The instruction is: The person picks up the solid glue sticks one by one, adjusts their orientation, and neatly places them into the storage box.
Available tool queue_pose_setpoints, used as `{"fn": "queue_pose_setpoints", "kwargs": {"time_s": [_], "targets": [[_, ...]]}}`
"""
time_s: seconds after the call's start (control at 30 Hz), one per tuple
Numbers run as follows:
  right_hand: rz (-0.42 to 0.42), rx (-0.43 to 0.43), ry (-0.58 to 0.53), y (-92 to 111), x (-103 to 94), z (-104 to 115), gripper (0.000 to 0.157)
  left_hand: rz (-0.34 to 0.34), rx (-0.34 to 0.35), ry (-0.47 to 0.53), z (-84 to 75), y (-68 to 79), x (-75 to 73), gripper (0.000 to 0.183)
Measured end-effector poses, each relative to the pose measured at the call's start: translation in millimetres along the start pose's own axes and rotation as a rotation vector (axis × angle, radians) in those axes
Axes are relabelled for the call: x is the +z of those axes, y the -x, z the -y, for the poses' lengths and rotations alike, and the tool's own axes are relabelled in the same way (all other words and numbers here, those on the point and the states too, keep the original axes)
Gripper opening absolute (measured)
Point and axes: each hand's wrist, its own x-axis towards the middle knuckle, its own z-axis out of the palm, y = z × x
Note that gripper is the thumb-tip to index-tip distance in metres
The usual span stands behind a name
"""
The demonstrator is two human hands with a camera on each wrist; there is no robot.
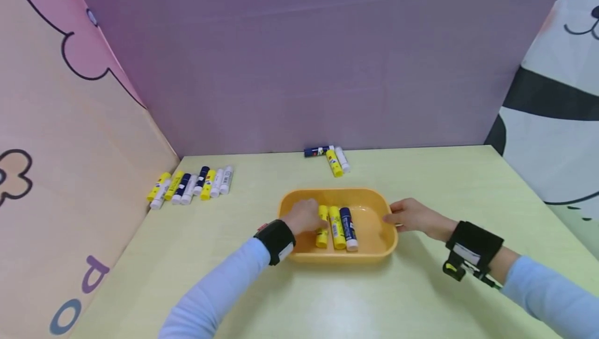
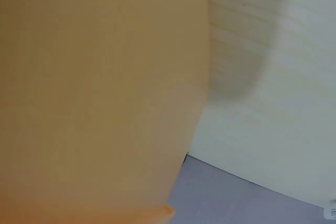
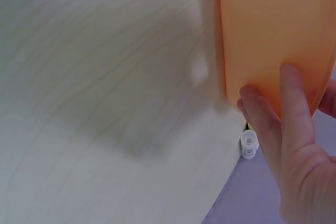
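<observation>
A yellow-orange tray (image 1: 369, 227) sits on the table with three glue sticks side by side in it. My left hand (image 1: 305, 216) reaches over its left part and pinches the leftmost yellow glue stick (image 1: 322, 240); some of its fingers are hidden. To the right of that lie another yellow glue stick (image 1: 337, 229) and a dark blue one with a white end (image 1: 348, 229). At the tray's right end my right hand (image 1: 416, 218) grips the rim. Fingers (image 3: 296, 106) press the outer wall in the right wrist view, while the tray (image 2: 105, 77) hides the left hand in the left wrist view.
A row of several yellow, white and blue glue sticks (image 1: 208, 185) lies at the table's back left. Near the back edge are a blue stick (image 1: 316, 151), a yellow one (image 1: 334, 163) and a white one (image 1: 342, 159). A purple wall (image 1: 290, 68) stands behind the table.
</observation>
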Motion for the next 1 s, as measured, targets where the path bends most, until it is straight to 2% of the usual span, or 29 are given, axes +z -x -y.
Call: {"fn": "queue_pose_setpoints", "kwargs": {"time_s": [0.3, 0.53, 0.77, 0.87, 1.0], "targets": [[0.009, -0.008, -0.014, 2.1, 0.5, 0.2, 0.046, 0.007, 0.013, 0.025, -0.5, -1.8, 0.6, 0.027], [-0.007, -0.001, -0.015, 1.6, 0.7, 0.4, 0.046, 0.021, 0.03, 0.044, 1.8, -1.1, -0.7, 0.029], [-0.012, 0.005, -0.013, 0.7, 0.4, -0.6, 0.046, 0.035, 0.07, -0.014, 7.6, 1.8, -7.8, 0.029], [-0.012, -0.003, -0.024, 0.7, 0.0, -0.9, 0.046, -0.001, 0.131, -0.051, 10.5, 7.5, -14.6, 0.03], [-0.005, -0.018, -0.034, 1.3, -0.5, -1.4, 0.046, -0.13, 0.208, -0.09, 17.1, 19.5, -27.2, 0.032]]}}
